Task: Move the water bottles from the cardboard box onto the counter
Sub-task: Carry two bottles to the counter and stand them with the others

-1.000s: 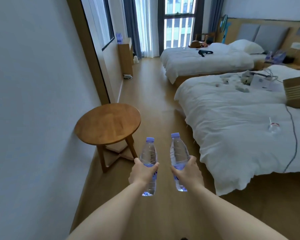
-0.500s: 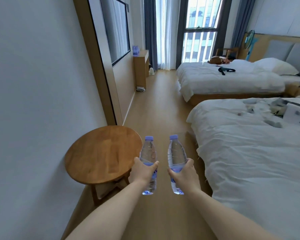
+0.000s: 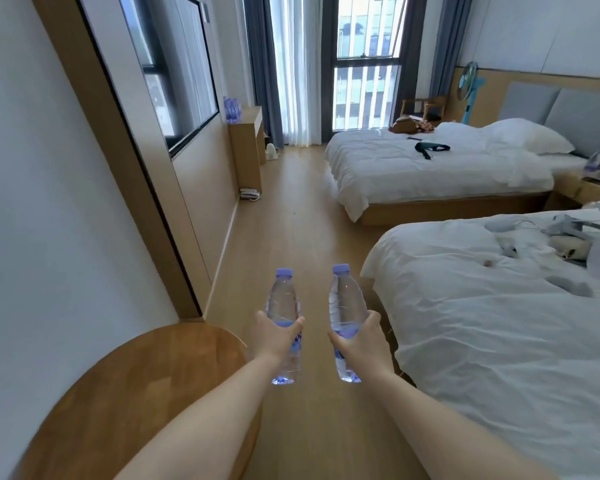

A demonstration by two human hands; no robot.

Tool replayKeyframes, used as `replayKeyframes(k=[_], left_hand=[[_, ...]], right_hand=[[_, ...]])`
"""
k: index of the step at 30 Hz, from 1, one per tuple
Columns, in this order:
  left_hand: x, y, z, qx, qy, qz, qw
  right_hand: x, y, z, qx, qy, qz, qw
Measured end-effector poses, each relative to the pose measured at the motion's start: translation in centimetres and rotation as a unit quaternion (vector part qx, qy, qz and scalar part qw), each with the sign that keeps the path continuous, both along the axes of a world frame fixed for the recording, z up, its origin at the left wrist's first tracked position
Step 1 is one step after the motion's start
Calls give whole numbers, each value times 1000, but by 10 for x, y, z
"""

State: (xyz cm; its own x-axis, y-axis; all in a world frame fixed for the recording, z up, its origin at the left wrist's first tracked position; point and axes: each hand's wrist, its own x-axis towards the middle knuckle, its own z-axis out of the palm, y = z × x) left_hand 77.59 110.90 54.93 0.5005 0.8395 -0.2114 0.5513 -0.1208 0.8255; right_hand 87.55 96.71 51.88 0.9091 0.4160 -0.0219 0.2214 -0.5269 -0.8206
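We hold two water bottles upright over the wooden floor (image 3: 291, 220): the left bottle (image 3: 283, 306) clamped in our left hand (image 3: 274, 336), the right bottle (image 3: 346, 303) in our right hand (image 3: 361, 344). The round table (image 3: 146, 393) now sits nearer beneath our left arm, and the counter (image 3: 245, 133) ahead looms closer.

Two hands are out front, the left hand (image 3: 277, 336) and the right hand (image 3: 360, 341). Two water bottles, the left bottle (image 3: 283, 303) and the right bottle (image 3: 345, 303). Two beds: the near bed (image 3: 499, 323) and the far bed (image 3: 413, 171). One round wooden surface (image 3: 146, 393). One pillow (image 3: 530, 136). One fan (image 3: 468, 86).
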Motion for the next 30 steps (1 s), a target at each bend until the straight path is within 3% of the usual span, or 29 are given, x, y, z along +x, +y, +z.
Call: replayKeyframes(k=[10, 17, 30], left_hand=[[208, 96, -23, -35, -45, 2, 998], [348, 172, -7, -53, -86, 38, 994], [561, 371, -29, -9, -38, 74, 996]], right_hand=[[204, 112, -18, 16, 10, -3, 1000], [360, 196, 13, 7, -15, 34, 999], [570, 390, -7, -26, -10, 48, 998]])
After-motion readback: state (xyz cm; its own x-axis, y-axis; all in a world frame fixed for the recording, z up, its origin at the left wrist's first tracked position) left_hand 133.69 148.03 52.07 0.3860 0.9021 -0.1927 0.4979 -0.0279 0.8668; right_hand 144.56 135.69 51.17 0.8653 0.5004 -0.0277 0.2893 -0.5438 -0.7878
